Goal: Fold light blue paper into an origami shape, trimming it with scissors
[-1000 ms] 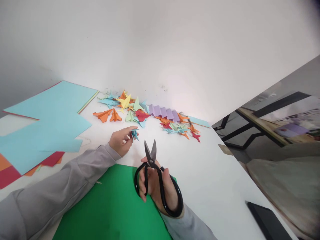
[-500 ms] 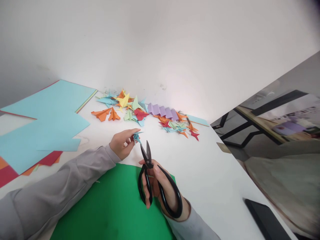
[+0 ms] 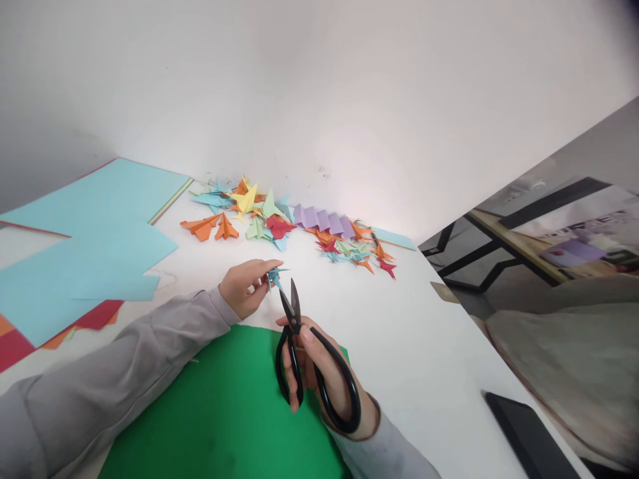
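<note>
Between the thumb and fingers of my left hand (image 3: 244,286) is a small folded piece of light blue paper (image 3: 275,275), with thin points sticking out. My right hand (image 3: 324,362) grips a pair of black-handled scissors (image 3: 294,324), fingers through the loops. The blades point up and stand slightly apart, their tips close beside the lower end of the blue paper. I cannot tell whether a blade touches it. Below both hands lies a green sheet (image 3: 214,399) on the white table (image 3: 419,359).
Folded paper figures in several colours (image 3: 244,199) lie along the wall, beside a pleated purple strip (image 3: 324,221). Large light blue sheets (image 3: 110,199) cover the left side. A black flat device (image 3: 529,432) rests near the table's right edge. Beyond stands a black-framed table (image 3: 509,243).
The folded blue paper has turned slightly in my left fingers, and its lower point sits nearer the scissor blades. The scissors have barely moved. The whole view has shifted a little.
</note>
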### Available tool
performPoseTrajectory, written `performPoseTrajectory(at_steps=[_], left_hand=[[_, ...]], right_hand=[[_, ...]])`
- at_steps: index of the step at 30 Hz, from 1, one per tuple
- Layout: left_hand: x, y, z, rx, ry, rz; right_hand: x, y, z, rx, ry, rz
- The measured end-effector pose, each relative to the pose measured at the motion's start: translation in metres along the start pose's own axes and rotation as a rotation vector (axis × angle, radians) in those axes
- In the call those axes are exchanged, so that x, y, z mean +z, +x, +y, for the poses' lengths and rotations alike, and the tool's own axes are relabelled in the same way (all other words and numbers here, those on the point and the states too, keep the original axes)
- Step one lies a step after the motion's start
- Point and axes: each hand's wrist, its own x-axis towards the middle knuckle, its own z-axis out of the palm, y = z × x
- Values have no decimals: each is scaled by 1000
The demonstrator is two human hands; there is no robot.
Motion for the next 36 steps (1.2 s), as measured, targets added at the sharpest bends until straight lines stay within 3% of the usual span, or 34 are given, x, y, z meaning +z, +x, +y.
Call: performPoseTrajectory(at_steps=[13, 36], left_hand=[[-1, 0, 0, 2, 31, -4], [-1, 0, -1, 3, 38, 15]], right_hand=[[6, -2, -9, 50, -198, 132], [5, -3, -11, 58, -348, 158]])
